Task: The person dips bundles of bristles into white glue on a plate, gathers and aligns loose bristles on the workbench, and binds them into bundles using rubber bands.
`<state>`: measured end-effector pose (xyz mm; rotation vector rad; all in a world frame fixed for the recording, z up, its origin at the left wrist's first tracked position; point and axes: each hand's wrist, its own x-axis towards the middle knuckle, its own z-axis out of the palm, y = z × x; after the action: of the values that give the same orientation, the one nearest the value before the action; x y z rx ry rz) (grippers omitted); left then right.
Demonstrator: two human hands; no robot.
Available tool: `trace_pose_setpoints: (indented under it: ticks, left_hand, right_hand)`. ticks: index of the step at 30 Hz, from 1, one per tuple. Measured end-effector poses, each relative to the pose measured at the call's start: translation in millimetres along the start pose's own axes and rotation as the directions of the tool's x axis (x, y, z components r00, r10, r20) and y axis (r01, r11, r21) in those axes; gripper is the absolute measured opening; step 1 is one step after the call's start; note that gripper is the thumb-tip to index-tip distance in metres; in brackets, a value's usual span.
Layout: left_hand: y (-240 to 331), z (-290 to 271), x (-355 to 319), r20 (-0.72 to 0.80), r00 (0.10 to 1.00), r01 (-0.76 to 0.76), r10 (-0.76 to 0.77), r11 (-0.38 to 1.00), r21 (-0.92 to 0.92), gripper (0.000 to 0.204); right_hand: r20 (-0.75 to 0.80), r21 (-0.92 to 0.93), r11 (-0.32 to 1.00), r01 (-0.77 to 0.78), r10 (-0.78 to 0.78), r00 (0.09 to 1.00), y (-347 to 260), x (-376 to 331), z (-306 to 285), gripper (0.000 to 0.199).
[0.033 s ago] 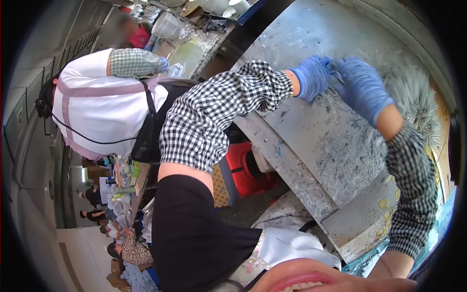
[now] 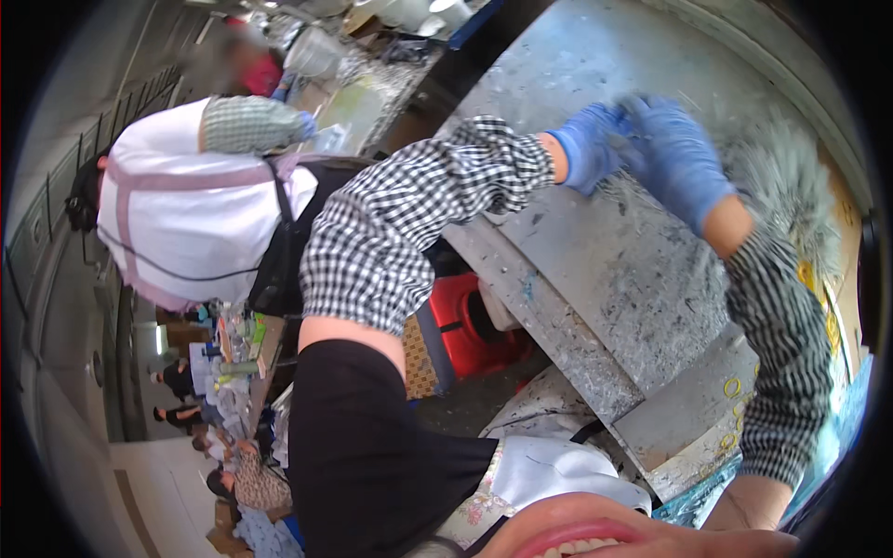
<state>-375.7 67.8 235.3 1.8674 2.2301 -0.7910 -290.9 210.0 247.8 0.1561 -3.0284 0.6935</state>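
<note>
Both my hands wear blue gloves and meet over the grey worktop (image 2: 651, 316). My left hand (image 2: 588, 149) has its fingers closed, their tips against the other hand. My right hand (image 2: 677, 160) is closed too and blurred by motion. Whatever lies between the fingers is too small and smeared to name. Just below the hands, some thin dark and grey strands (image 2: 616, 191) lie on the surface. To the right of my right hand spreads a big bundle of thin, pale, translucent strands (image 2: 791, 191).
Dark scraps litter the worktop. Several yellow rings (image 2: 732, 386) lie near its right edge. Below its left edge stands a red plastic stool (image 2: 465, 325). A co-worker in a white top (image 2: 191, 200) sits at the left, beside a cluttered table with a white bucket (image 2: 316, 51).
My hands have shifted slightly left and stay together. My right sleeve has moved left as well, showing more yellow rings beside it. The co-worker has moved a little.
</note>
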Motion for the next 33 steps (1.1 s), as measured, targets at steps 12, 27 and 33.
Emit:
trace_pose_setpoints:
  ticks: [12, 27, 33]
  left_hand:
    - [-19.6, 13.3, -25.1, -0.064, 0.996, 0.039, -0.059, 0.958, -0.285, 0.071]
    - [-5.3, 8.0, -7.5, -0.051, 0.999, 0.006, -0.012, 0.993, -0.121, 0.076]
    - [0.8, 27.1, -20.2, -0.174, 0.984, 0.029, -0.023, 0.999, 0.032, 0.083]
  right_hand:
    - [0.2, -0.041, 0.981, 0.188, -0.176, 0.964, 25.7, 7.4, 50.4, 0.07]
    - [0.308, -0.493, 0.843, 0.215, -0.062, 0.949, 44.2, -27.9, 45.7, 0.078]
    - [0.377, -0.537, 0.819, 0.203, 0.017, 0.926, 55.7, -23.9, 43.2, 0.076]
